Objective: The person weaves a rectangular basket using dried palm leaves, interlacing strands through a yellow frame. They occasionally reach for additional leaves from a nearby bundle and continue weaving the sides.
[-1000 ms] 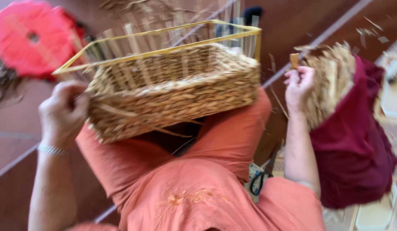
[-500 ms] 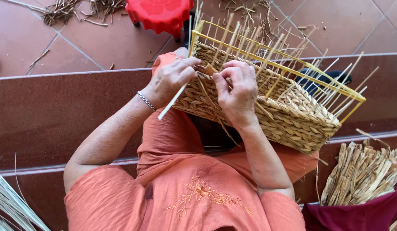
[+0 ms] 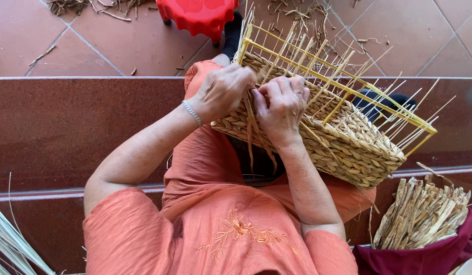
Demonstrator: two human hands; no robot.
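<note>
Two hands meet at the near rim of a half-woven basket [image 3: 348,145] that rests tilted across our lap. Our left hand [image 3: 223,91] sits at 11 o'clock from centre, fingers curled shut over the woven rim, bracelet [image 3: 192,113] on the wrist. Our right hand [image 3: 279,104] is just beside it at 12 o'clock, fingers pinched closed on a straw strand [image 3: 253,135] whose loose ends hang down toward 6 o'clock. The two hands touch or nearly touch; we cannot tell which.

The basket's yellow frame [image 3: 342,89] runs from 12 toward 3 o'clock, thin upright stakes poking past it, so that side is crowded. The woven wall's far corner ends near 4 o'clock, just above a bundle of straw [image 3: 424,214] in a dark red cloth [image 3: 424,257].

A red stool [image 3: 197,14] stands at 12 o'clock, close behind the basket's top edge. The floor tiles [image 3: 93,46] at 10 to 11 o'clock give open room, with scattered straw scraps. The dark red step [image 3: 68,127] at 9 o'clock is bare. Pale straw stalks [image 3: 12,242] fan in at 8 o'clock.
</note>
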